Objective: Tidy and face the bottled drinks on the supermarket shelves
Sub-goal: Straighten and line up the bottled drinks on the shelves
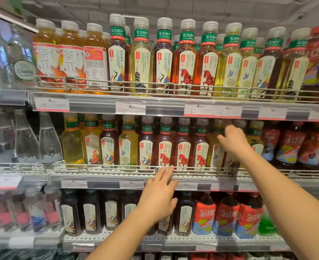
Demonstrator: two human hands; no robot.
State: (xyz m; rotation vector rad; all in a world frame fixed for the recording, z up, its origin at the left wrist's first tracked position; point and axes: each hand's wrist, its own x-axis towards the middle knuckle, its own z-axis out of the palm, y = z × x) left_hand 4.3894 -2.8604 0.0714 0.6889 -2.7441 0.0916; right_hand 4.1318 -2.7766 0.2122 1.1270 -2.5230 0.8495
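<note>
Tea bottles with green neck bands and pale picture labels fill the top shelf (185,102) and the middle shelf (106,177). My right hand (231,140) grips the upper part of a dark tea bottle (230,163) toward the right of the middle shelf; this bottle looks blurred and stands at the front wire rail. Red-brown horse-label bottles (182,152) stand just left of it. My left hand (157,196) is below, fingers straight, with its fingertips at the middle shelf's wire rail (128,167) and holding nothing.
Orange tea bottles (66,57) stand top left, one turned back-label outward (95,59). Red-wrapped bottles (293,145) are at the right, clear water bottles (23,139) at the left. The bottom shelf holds dark tea bottles (91,212) and larger red-label bottles (226,214). Price tags line the shelf edges.
</note>
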